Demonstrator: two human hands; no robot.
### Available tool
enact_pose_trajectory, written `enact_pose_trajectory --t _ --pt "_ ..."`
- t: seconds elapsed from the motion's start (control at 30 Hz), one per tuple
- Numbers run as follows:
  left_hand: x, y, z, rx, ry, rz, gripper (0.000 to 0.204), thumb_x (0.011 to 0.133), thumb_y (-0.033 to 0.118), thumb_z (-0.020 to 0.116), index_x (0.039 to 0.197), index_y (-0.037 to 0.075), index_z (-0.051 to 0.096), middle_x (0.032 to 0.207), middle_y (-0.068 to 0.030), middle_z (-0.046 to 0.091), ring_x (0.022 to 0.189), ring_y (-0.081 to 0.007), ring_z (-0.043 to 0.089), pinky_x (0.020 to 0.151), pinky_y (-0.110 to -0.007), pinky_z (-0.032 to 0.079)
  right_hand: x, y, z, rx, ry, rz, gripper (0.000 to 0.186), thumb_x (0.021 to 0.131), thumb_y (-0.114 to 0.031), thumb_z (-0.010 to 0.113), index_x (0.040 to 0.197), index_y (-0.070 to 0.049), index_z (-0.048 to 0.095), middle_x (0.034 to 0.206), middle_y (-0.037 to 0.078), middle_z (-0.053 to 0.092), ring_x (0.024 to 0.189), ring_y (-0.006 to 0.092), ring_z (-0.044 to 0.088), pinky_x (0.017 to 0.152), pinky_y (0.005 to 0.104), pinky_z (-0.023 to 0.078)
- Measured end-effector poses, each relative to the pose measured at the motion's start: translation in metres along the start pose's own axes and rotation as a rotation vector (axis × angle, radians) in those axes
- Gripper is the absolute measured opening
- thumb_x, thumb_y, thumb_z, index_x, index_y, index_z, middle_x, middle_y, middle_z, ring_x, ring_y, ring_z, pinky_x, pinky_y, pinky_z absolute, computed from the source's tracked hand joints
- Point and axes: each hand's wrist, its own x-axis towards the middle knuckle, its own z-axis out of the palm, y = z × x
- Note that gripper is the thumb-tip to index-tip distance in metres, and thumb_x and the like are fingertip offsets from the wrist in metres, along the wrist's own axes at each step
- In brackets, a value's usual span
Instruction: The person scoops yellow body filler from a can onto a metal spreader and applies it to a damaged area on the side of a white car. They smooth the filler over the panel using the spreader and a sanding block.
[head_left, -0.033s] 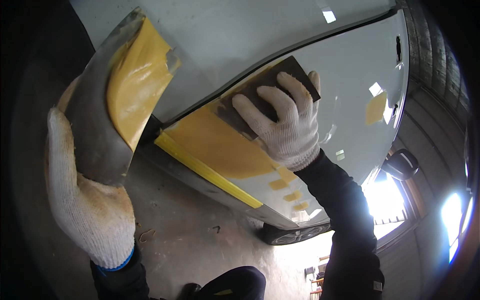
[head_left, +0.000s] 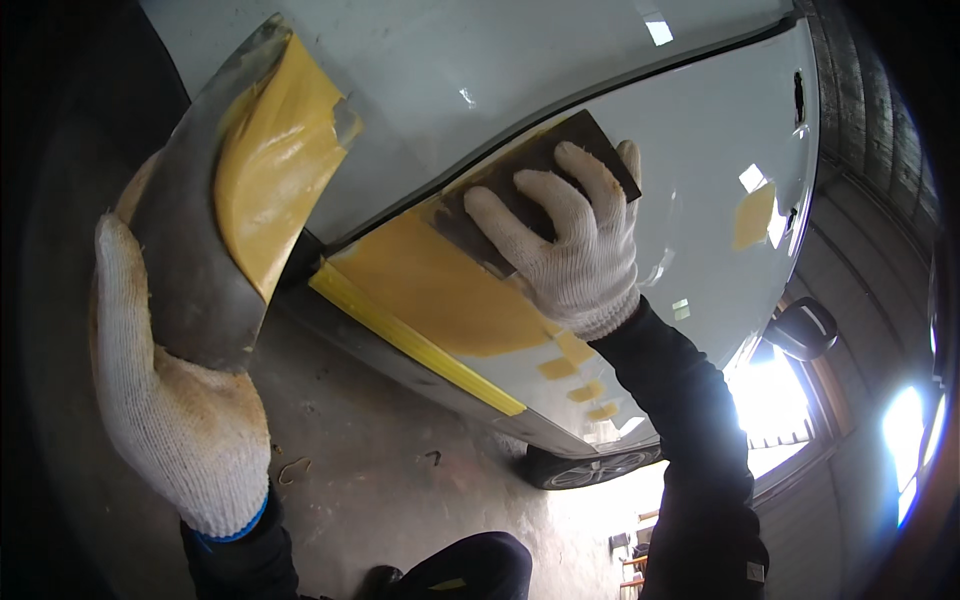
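Observation:
My left hand (head_left: 185, 440), in a white knit glove, is closed around a wide, curved dark grey spreader (head_left: 185, 240). A thick, shiny mass of yellow-tan body filler (head_left: 275, 160) sticks to its upper part. My right hand (head_left: 580, 240), also gloved, presses a dark rectangular spreader (head_left: 515, 165) against the pale car door (head_left: 690, 130). Its fingers are spread across that spreader's back. Below and left of it, a smooth layer of filler (head_left: 440, 285) covers the lower door area. Yellow masking tape (head_left: 415, 345) runs along the panel's lower edge.
Smaller filler patches (head_left: 570, 378) dot the door, and another patch (head_left: 752, 218) lies farther right. A dark seam separates the door from the neighbouring pale panel (head_left: 400, 90). The wheel (head_left: 595, 468) and side mirror (head_left: 803, 328) are beyond. Small scraps (head_left: 293, 470) lie on the concrete floor (head_left: 370, 500).

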Motion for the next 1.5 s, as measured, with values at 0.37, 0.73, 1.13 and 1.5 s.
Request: enact_pose_trajectory --t 0.37,0.73,1.13,1.5 --pt "-0.005 -0.009 -0.002 0.064 -0.022 0.027 0.053 0.098 0.004 0.065 0.149 0.001 0.05 0.143 -0.0218 0.058 0.132 -0.0323 0.06 0.113 -0.041 0.049 -0.002 0.002 -0.007 0.007 -0.062 -0.041 0.046 0.074 -0.037 0.083 0.118 -0.035 0.071 0.115 0.003 0.05 0.121 0.0312 0.049 0.106 0.0636 0.039" --pt "-0.001 -0.03 -0.012 0.574 -0.037 0.377 0.068 0.088 -0.002 0.076 0.15 0.005 0.05 0.14 -0.0184 0.063 0.128 -0.0319 0.063 0.11 -0.042 0.051 -0.042 0.0 -0.039 0.003 -0.231 0.022 0.043 0.073 -0.026 0.077 0.115 -0.032 0.073 0.116 0.002 0.052 0.12 0.0304 0.049 0.103 0.0552 0.043" --pt "-0.003 -0.032 -0.012 0.315 -0.125 0.395 0.068 0.087 -0.004 0.075 0.15 0.004 0.05 0.141 -0.0199 0.061 0.13 -0.0317 0.061 0.111 -0.043 0.051 -0.133 -0.014 -0.072 0.071 -0.384 0.137 0.058 0.064 -0.024 0.084 0.119 -0.031 0.071 0.119 0.002 0.05 0.125 0.0327 0.045 0.102 0.0502 0.047" --pt "-0.019 0.013 0.016 -0.679 -0.147 -0.502 0.045 0.101 0.015 0.06 0.142 0.0 0.055 0.139 -0.0181 0.059 0.131 -0.0274 0.056 0.111 -0.039 0.046 -0.157 -0.026 -0.109 0.068 -0.544 0.197 0.055 0.069 -0.025 0.083 0.122 -0.026 0.072 0.118 0.005 0.051 0.121 0.0334 0.048 0.104 0.0571 0.045"
